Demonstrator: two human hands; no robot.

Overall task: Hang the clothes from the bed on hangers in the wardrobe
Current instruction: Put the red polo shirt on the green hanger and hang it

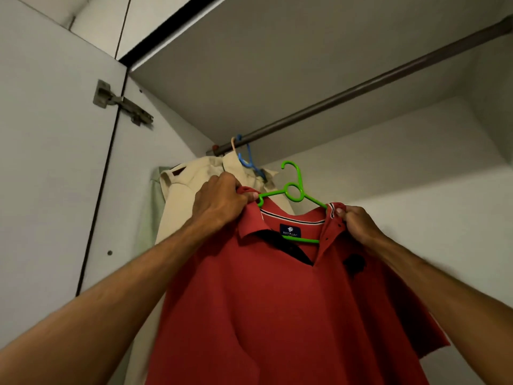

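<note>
One red polo shirt (pixel 277 315) is held up inside the wardrobe, below the rail (pixel 361 88) and in front of the pale back wall. It is draped over a green hanger (pixel 294 192), whose hook is seen free in the air, not yet set on the rail. The knit fabric looks matte and soft. The collar is edged with thin white and dark stripes, a dark blue label (pixel 290 230) is sewn inside the neck, and a dark emblem is seen on the chest. The placket lies open, with two small dark buttons visible.

The shirt's shoulder and the hanger's end are gripped by the left hand (pixel 222 201), its fingers curled tight round them. The collar edge on the other side is pinched by the right hand (pixel 358 223).

The green hanger is of smooth, glossy plastic, with a round loop under its hook. The rail is a dull, round metal bar.

Three hangers are counted: the green one, a blue hanger (pixel 248 159) and a pale hook (pixel 234 145), the latter two on the rail. Two garments hang there: a beige shirt (pixel 191 195) and a pale green garment (pixel 151 218). One metal hinge (pixel 122 102) is fixed to the white door (pixel 50 162).
</note>
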